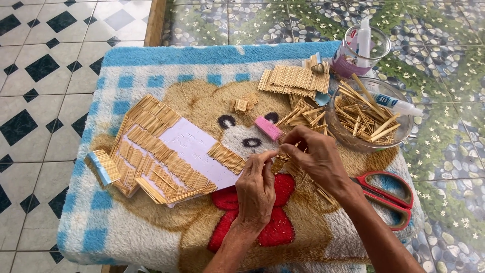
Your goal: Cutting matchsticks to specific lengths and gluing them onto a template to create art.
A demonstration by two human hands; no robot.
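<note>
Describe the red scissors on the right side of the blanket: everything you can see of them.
The scissors have red plastic handles with dark inner loops and lie flat on the right edge of the fleecy bear blanket. The two loops point right and toward the near edge. The blades point left and are hidden under the right hand's wrist and forearm, so whether they are open or shut cannot be told. The forearm crosses over them; actual contact is unclear. Loose thin sticks lie just left of the handles.

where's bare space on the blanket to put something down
Free: the near left corner of the fluffy bear blanket, below the white card covered in wooden sticks, and the far left strip above it. Crowded: the right side, around the glass bowl of sticks and red scissors.
</note>
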